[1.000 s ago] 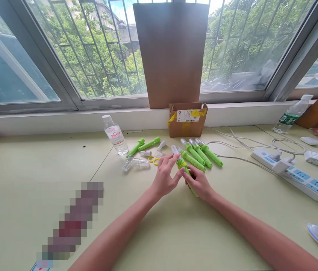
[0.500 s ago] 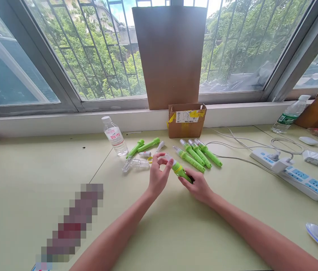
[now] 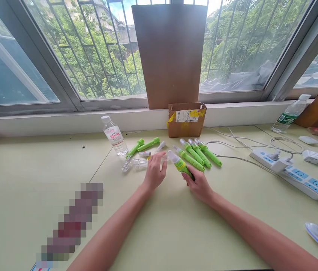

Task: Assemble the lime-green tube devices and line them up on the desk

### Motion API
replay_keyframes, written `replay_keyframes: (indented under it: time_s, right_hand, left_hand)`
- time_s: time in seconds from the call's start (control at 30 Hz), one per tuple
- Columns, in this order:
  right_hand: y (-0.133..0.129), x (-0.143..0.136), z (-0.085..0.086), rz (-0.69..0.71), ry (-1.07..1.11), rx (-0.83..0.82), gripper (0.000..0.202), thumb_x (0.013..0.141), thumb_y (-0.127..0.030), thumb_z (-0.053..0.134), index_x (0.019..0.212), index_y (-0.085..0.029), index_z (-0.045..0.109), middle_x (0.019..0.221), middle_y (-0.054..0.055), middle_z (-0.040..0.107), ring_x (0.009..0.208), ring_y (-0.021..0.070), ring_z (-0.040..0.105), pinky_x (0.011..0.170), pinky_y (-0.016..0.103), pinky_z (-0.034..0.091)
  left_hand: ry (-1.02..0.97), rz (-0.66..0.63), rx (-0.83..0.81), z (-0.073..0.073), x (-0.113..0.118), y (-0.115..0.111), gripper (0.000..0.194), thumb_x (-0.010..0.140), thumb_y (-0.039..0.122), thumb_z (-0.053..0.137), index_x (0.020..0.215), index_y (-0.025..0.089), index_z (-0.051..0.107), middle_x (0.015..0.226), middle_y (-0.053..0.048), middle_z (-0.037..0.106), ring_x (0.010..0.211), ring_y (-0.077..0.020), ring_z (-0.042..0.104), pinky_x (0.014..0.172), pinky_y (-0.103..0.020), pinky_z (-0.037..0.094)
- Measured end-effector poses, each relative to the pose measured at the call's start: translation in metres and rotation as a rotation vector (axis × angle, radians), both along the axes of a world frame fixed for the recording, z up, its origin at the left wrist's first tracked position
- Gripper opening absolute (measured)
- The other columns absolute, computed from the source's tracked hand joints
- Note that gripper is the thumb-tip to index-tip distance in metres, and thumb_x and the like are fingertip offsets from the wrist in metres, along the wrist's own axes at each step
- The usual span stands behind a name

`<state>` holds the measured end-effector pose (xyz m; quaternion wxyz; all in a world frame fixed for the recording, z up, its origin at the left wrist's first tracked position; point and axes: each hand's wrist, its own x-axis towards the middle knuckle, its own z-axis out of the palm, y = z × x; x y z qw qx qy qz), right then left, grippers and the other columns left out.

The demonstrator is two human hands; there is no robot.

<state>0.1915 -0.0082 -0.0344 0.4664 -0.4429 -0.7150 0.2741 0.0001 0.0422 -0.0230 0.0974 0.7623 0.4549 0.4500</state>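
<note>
My right hand point(image 3: 200, 185) is wrapped round a green pen-shaped tube point(image 3: 180, 165), which has a yellow band and a whitish translucent tip pointing up and left. Just left of that tip, my left hand point(image 3: 155, 173) reaches over small loose parts with its fingers apart and nothing visible in them. Beside its fingers lie a white cone-shaped piece point(image 3: 161, 145), a small white cylinder point(image 3: 145, 154) and clear ribbed caps point(image 3: 140, 163). The hand partly covers a yellow ring and some clear pieces. Two green tubes point(image 3: 149, 144) without clear tips lie behind these.
Several green tubes with clear tips point(image 3: 195, 152) lie side by side beyond my right hand. A water bottle point(image 3: 114, 136) stands left; a cardboard box point(image 3: 186, 128) is at the back. Rightward are a power strip point(image 3: 291, 174), cables and another bottle point(image 3: 288, 114). A blurred-out object point(image 3: 71, 226) lies front left.
My left hand has let go of the tube's tip and moved slightly left, towards the loose parts. The right hand still holds the tube, now tilted a little more upward.
</note>
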Motion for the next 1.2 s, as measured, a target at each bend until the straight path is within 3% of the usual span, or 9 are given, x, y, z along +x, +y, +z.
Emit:
replay_keyframes:
  time_s: [0.1,0.17,0.33,0.6,0.83,1.03,1.2]
  right_hand:
    - [0.001,0.000,-0.001,0.007,0.005,0.020,0.024,0.092,-0.037,0.046,0.098,-0.016,0.056,0.069,0.000,0.051,0.057,0.0125,0.048,0.054,0.026,0.041]
    - [0.001,0.000,-0.002,0.009,0.004,0.027,0.025,0.092,-0.036,0.046,0.103,-0.016,0.056,0.070,0.000,0.052,0.058,0.0128,0.049,0.054,0.026,0.042]
    - [0.001,0.000,-0.004,-0.002,-0.005,0.029,0.024,0.092,-0.036,0.047,0.102,-0.016,0.057,0.068,-0.001,0.052,0.056,0.0124,0.048,0.053,0.026,0.042]
    - [0.001,-0.001,-0.001,-0.001,-0.013,0.041,0.022,0.092,-0.034,0.046,0.098,-0.017,0.057,0.066,-0.002,0.050,0.055,0.0120,0.047,0.054,0.026,0.040]
    - [0.001,-0.001,-0.002,-0.004,-0.014,0.020,0.022,0.091,-0.035,0.046,0.098,-0.017,0.056,0.065,-0.003,0.048,0.054,0.0113,0.045,0.053,0.025,0.039]
    - [0.001,-0.001,-0.002,-0.003,-0.024,0.015,0.022,0.092,-0.036,0.046,0.096,-0.016,0.057,0.065,-0.002,0.049,0.056,0.0118,0.045,0.054,0.026,0.039]
    - [0.000,-0.001,-0.001,-0.002,-0.024,0.020,0.023,0.092,-0.036,0.046,0.097,-0.016,0.058,0.065,-0.001,0.052,0.057,0.0128,0.047,0.054,0.026,0.040]
  left_hand:
    - [0.400,0.111,0.111,-0.011,-0.008,0.010,0.040,0.085,0.015,0.043,0.125,0.017,0.048,0.137,-0.014,0.047,0.133,-0.0277,0.035,0.110,-0.048,0.022]
    - [0.546,0.159,0.122,-0.013,-0.009,0.012,0.045,0.082,0.012,0.043,0.127,0.017,0.047,0.139,-0.014,0.045,0.134,-0.0277,0.033,0.112,-0.050,0.015]
    - [0.682,0.195,0.163,-0.005,-0.008,0.005,0.041,0.081,0.016,0.047,0.122,0.017,0.051,0.124,-0.015,0.053,0.122,-0.0289,0.042,0.110,-0.051,0.018]
    - [0.929,0.064,0.222,0.005,-0.009,-0.003,0.040,0.074,-0.003,0.040,0.100,0.020,0.060,0.103,-0.010,0.061,0.111,-0.0249,0.050,0.111,-0.054,0.015]
    - [0.988,0.140,0.217,0.007,-0.015,-0.004,0.047,0.066,-0.004,0.044,0.104,0.019,0.062,0.127,-0.015,0.052,0.128,-0.0297,0.038,0.110,-0.057,0.017]
    - [0.979,0.157,0.206,0.004,-0.019,0.004,0.032,0.075,0.002,0.043,0.092,0.017,0.065,0.114,-0.016,0.059,0.111,-0.0295,0.051,0.107,-0.055,0.021]
    - [0.865,0.184,0.152,-0.002,-0.016,0.005,0.030,0.077,0.003,0.041,0.092,0.017,0.063,0.103,-0.014,0.061,0.090,-0.0259,0.059,0.092,-0.045,0.037]
